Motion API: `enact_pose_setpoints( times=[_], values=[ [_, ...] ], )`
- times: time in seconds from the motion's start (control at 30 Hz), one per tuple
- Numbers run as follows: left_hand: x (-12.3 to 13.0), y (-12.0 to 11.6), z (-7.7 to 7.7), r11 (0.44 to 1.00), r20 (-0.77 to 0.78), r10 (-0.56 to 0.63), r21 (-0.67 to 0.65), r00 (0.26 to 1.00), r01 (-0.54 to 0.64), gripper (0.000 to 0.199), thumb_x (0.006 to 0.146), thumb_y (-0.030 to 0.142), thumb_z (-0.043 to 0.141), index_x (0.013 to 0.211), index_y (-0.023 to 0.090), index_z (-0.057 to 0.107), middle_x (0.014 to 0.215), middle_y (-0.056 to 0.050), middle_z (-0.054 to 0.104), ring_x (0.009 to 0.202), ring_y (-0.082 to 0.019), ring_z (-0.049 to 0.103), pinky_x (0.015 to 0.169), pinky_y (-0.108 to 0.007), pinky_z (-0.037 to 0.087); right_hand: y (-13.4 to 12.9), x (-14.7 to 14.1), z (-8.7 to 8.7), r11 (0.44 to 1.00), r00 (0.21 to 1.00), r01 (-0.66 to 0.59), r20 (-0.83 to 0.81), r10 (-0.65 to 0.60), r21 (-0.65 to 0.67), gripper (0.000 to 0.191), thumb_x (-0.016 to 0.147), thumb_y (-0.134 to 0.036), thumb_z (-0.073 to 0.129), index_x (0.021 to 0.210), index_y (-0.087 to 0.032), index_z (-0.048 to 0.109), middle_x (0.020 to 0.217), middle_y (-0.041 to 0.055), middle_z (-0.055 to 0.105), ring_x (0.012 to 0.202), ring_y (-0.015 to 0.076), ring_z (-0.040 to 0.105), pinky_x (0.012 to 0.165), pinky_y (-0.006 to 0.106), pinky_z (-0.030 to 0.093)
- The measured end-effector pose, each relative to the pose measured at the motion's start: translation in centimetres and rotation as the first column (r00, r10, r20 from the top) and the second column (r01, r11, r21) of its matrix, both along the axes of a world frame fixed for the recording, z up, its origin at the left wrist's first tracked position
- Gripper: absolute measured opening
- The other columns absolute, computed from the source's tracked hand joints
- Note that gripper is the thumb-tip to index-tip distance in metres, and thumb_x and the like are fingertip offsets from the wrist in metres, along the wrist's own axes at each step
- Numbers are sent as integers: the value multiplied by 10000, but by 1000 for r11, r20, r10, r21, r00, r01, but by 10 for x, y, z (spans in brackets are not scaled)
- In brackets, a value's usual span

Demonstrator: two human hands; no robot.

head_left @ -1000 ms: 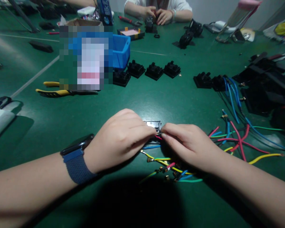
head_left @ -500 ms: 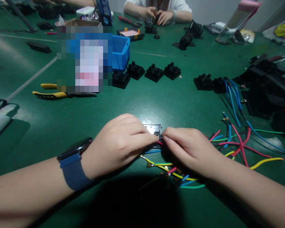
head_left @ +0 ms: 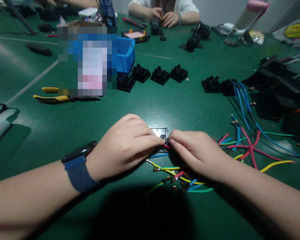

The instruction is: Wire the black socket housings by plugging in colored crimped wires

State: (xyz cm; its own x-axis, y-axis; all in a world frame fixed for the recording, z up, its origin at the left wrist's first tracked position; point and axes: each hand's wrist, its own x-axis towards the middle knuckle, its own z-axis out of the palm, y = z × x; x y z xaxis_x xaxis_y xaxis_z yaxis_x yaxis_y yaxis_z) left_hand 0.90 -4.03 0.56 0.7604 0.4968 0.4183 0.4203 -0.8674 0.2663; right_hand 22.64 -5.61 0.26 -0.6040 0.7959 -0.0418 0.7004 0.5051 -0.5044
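Observation:
My left hand (head_left: pixel 130 143), with a dark watch (head_left: pixel 81 150) on its wrist, is closed over the left side of a small black plastic frame (head_left: pixel 166 132) with a shiny pale inside. My right hand (head_left: pixel 197 151) pinches at the frame's right edge, its fingertips nearly meeting my left ones. Whatever is in the right pinch is too small and covered to name. A short piece of red wire (head_left: pixel 166 146) shows just below the fingertips. A blue wire (head_left: pixel 159 155) lies under my left hand, and yellow-green wires (head_left: pixel 170 168) with metal terminals lie in front.
More cut wires (head_left: pixel 251 143) spread to the right, beside black plastic parts (head_left: pixel 277 88). Several black modules (head_left: pixel 160 75) stand beyond my hands near a blue bin (head_left: pixel 125 55). Yellow-handled pliers (head_left: pixel 52 99) lie left. Across the table, another person's hands (head_left: pixel 168 19) work.
The whole view has shifted slightly, so things sit a little higher and further left. Both hands keep the same grip at the frame, with only slight finger movement.

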Motion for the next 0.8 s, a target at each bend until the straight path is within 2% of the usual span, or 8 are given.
enact_pose_setpoints(
  times=[0.27,0.53,0.8],
  values=[
    [-1,0,-2,1000,3,-14,-7,1000,14,188,863,195,554,1026,156,639,871,-58,687,800,-176,594,740,-347,407,0,1,-1,1000,1000,-5,-12,5,6,213,941,-271,311,752,-211,387,636,-25,448,569,118,430,563,253,271],
    [0,1,-3,1000,6,8,-27,1000,-8,143,868,207,549,969,166,641,851,-44,679,788,-165,589,750,-338,397,0,-1,0,1000,1000,7,25,-7,19,181,920,-258,331,760,-211,401,631,-28,453,558,112,425,567,251,280],
    [-1,1,-1,1000,-10,12,-13,1000,-12,144,873,227,547,955,170,651,846,-46,686,777,-165,594,740,-336,401,1,-3,1,999,1000,23,-12,-24,-27,184,897,-246,356,720,-213,396,610,-41,408,548,102,399,559,246,269]
  ],
)
